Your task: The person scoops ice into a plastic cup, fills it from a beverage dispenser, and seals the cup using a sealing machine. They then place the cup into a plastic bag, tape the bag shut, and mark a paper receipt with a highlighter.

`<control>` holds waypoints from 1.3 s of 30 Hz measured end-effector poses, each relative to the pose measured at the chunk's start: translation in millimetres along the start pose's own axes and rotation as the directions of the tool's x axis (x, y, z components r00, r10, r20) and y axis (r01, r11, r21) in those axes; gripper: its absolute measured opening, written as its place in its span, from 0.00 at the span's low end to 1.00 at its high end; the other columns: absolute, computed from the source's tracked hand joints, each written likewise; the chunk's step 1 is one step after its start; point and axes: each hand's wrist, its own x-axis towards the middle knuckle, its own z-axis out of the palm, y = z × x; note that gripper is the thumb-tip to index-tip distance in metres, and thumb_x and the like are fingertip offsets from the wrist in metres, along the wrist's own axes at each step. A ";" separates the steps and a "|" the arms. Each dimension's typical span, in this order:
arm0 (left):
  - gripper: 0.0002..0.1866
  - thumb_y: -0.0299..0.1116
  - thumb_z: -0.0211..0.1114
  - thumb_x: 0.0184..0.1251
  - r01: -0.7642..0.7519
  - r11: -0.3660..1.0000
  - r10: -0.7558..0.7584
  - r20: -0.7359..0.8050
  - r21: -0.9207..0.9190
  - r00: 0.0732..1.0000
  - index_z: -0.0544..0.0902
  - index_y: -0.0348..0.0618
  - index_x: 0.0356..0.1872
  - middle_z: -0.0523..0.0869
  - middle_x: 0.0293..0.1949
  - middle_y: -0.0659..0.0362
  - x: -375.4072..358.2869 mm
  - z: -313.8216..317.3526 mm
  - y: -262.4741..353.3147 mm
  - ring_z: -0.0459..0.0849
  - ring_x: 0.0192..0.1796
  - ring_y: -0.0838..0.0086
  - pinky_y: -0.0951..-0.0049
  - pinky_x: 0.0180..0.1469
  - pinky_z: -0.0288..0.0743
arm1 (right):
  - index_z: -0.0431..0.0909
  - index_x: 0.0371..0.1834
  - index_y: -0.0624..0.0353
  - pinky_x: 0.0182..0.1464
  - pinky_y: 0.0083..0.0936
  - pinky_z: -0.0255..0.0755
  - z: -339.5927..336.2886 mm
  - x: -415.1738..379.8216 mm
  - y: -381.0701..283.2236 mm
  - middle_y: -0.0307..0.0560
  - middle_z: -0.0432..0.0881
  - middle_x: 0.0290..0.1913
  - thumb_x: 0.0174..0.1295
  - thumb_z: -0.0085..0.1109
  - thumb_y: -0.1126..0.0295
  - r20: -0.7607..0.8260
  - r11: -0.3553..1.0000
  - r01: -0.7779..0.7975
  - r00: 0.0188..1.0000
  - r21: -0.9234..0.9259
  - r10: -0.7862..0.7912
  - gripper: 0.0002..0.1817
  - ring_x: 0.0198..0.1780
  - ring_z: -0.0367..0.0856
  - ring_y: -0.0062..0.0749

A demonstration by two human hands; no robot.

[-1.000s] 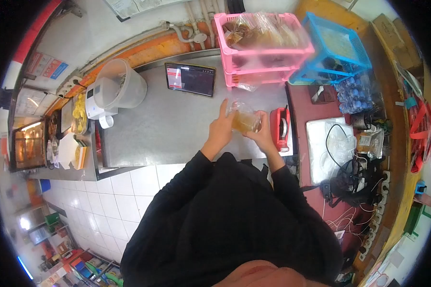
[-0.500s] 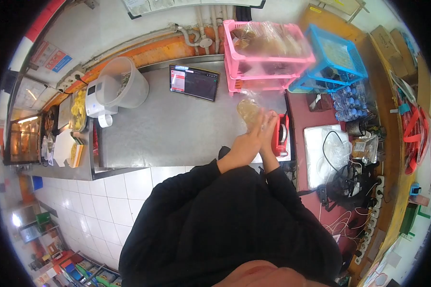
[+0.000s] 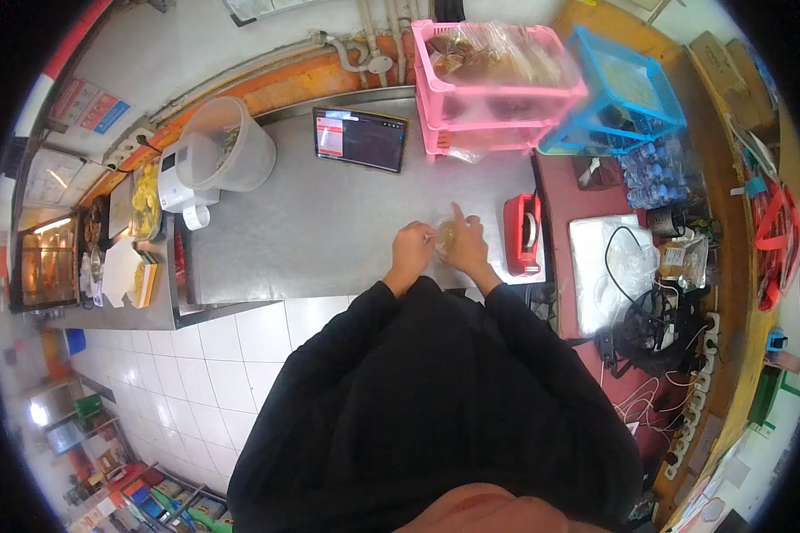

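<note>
Close to the counter's front edge, a small clear plastic bag with yellowish-brown contents (image 3: 446, 234) is between my two hands. My left hand (image 3: 411, 252) is closed, its fingertips pinched at the bag's left side. From the right, my right hand (image 3: 468, 246) grips the same bag, with one finger pointing up and away. What exactly is pinched is too small to make out. A red tape dispenser (image 3: 523, 234) with a roll of tape stands just right of my right hand, apart from it.
A tablet (image 3: 359, 139) lies on the steel counter (image 3: 302, 240). Behind stand pink stacked baskets (image 3: 498, 93) of bagged items and a blue basket (image 3: 618, 98). At left are a clear bucket (image 3: 240, 147) and a white printer (image 3: 185, 178). Cables (image 3: 649, 391) clutter the right side.
Both hands have moved left, away from the tape dispenser, and drawn apart. The bag has come nearer to my body and is now between them, its top no longer sticking up beyond the fingers.
</note>
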 end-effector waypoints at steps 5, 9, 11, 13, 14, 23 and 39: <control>0.10 0.24 0.74 0.45 0.110 0.961 -0.123 -0.033 -0.252 0.992 0.81 0.36 0.29 0.84 0.23 0.54 -0.7 7.9 -7.7 0.87 0.28 0.69 0.68 0.32 0.80 | 0.60 0.73 0.54 0.45 0.47 0.81 -15.8 7.1 29.5 0.63 0.78 0.54 0.45 0.76 0.61 0.224 0.936 -0.350 0.916 0.034 0.334 0.50 0.49 0.84 0.50; 0.13 0.23 0.73 0.43 0.250 0.901 -0.264 0.009 -0.354 0.964 0.76 0.36 0.29 0.85 0.24 0.53 0.2 10.2 -7.2 0.86 0.27 0.64 0.67 0.34 0.79 | 0.84 0.50 0.60 0.36 0.41 0.82 -11.8 2.8 51.2 0.58 0.87 0.34 0.49 0.70 0.63 0.309 0.787 -0.514 0.852 0.343 0.422 0.24 0.33 0.89 0.41; 0.16 0.22 0.73 0.42 0.340 0.889 -0.364 -0.023 -0.306 0.931 0.74 0.36 0.31 0.85 0.23 0.54 4.5 7.0 -7.6 0.86 0.26 0.65 0.69 0.33 0.80 | 0.85 0.45 0.62 0.32 0.36 0.82 7.0 6.9 70.5 0.55 0.87 0.33 0.51 0.70 0.64 0.193 0.819 -0.458 0.889 0.346 0.416 0.19 0.34 0.89 0.38; 0.14 0.24 0.73 0.44 0.305 0.900 -0.337 -0.054 -0.311 0.940 0.76 0.35 0.30 0.85 0.22 0.55 6.9 8.5 -15.8 0.85 0.22 0.67 0.70 0.28 0.79 | 0.86 0.40 0.64 0.28 0.31 0.82 8.3 2.0 73.9 0.53 0.87 0.32 0.53 0.69 0.66 0.072 0.847 -0.407 0.910 0.341 0.409 0.14 0.36 0.89 0.35; 0.13 0.25 0.73 0.44 0.285 0.906 -0.321 -0.070 -0.314 0.944 0.77 0.34 0.30 0.84 0.22 0.55 9.6 6.5 -22.0 0.84 0.20 0.68 0.70 0.25 0.79 | 0.86 0.38 0.64 0.32 0.31 0.82 7.4 -1.7 77.0 0.51 0.87 0.31 0.55 0.67 0.67 -0.101 0.898 -0.257 0.945 0.358 0.311 0.12 0.34 0.88 0.33; 0.13 0.38 0.68 0.66 0.127 0.933 -0.080 0.149 -0.336 0.986 0.84 0.37 0.28 0.87 0.34 0.55 8.9 -30.4 -3.9 0.84 0.43 0.72 0.74 0.48 0.77 | 0.83 0.34 0.57 0.50 0.27 0.75 -34.4 -22.9 49.1 0.49 0.81 0.53 0.59 0.62 0.72 -0.320 0.627 0.212 0.945 0.750 0.063 0.03 0.48 0.80 0.30; 0.18 0.32 0.57 0.76 0.259 0.455 0.004 0.293 -0.852 0.956 0.76 0.38 0.63 0.83 0.40 0.63 9.0 -17.1 26.9 0.79 0.45 0.78 0.76 0.53 0.71 | 0.72 0.69 0.61 0.46 0.17 0.67 -39.5 -6.8 1.9 0.36 0.76 0.36 0.68 0.57 0.72 0.045 0.342 -0.023 0.997 0.939 -0.057 0.25 0.37 0.72 0.19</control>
